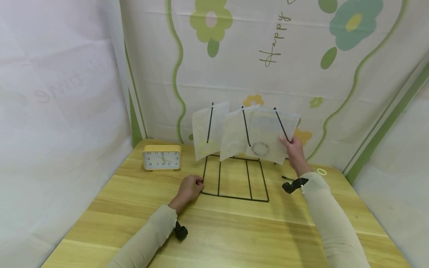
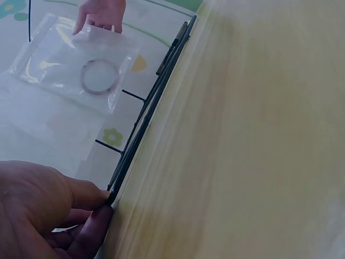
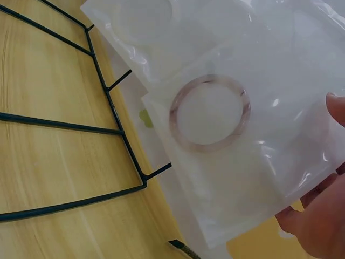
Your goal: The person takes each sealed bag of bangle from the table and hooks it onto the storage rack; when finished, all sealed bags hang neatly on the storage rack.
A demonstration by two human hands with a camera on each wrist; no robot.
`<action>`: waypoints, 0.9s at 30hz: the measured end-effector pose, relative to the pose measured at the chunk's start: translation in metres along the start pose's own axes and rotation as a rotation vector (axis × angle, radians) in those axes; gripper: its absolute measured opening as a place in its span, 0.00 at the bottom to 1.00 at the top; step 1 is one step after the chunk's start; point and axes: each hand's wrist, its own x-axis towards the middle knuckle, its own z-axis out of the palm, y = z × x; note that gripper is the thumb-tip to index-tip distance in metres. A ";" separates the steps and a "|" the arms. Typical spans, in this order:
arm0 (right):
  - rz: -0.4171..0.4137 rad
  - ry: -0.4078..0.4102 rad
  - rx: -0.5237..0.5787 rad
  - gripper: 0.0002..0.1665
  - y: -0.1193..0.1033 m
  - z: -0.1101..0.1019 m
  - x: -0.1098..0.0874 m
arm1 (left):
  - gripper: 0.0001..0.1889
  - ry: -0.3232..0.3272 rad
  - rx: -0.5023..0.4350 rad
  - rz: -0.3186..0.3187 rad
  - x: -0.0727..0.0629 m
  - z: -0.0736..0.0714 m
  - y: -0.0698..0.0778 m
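A black wire rack (image 1: 234,197) stands on the wooden table, several bars forming its base. At its front left corner, my left hand (image 1: 188,189) pinches the wire between thumb and fingers. Three clear plastic bags hang from the rack's upright prongs. The left bag (image 1: 200,124) has a yellow ring (image 1: 207,148) inside, and the middle bag (image 1: 232,128) overlaps the right one. My right hand (image 1: 296,152) grips the edge of the right bag (image 1: 268,128), thumb in front and fingers behind. Inside that bag lies a mottled pinkish-brown bangle (image 3: 180,132).
A yellow clock (image 1: 162,158) stands at the back left of the table. A pale yellow ring (image 1: 321,172) lies at the right, beyond my right wrist. A thin dark-tipped piece (image 1: 286,178) lies beside that wrist, partly hidden. Patterned cloth (image 1: 147,74) hangs behind the table.
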 end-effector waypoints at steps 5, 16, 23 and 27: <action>-0.017 0.076 -0.012 0.33 0.014 -0.009 -0.011 | 0.15 -0.002 0.004 0.001 0.000 0.003 0.002; -0.094 0.235 -0.062 0.32 0.035 -0.023 -0.076 | 0.14 -0.026 -0.043 -0.002 0.003 0.002 0.002; -0.264 -0.013 -0.400 0.40 0.036 -0.031 -0.116 | 0.15 -0.046 -0.191 -0.093 -0.001 -0.009 0.000; -0.379 -0.097 -0.593 0.42 0.039 -0.033 -0.129 | 0.18 0.003 -0.209 -0.074 -0.006 -0.023 -0.001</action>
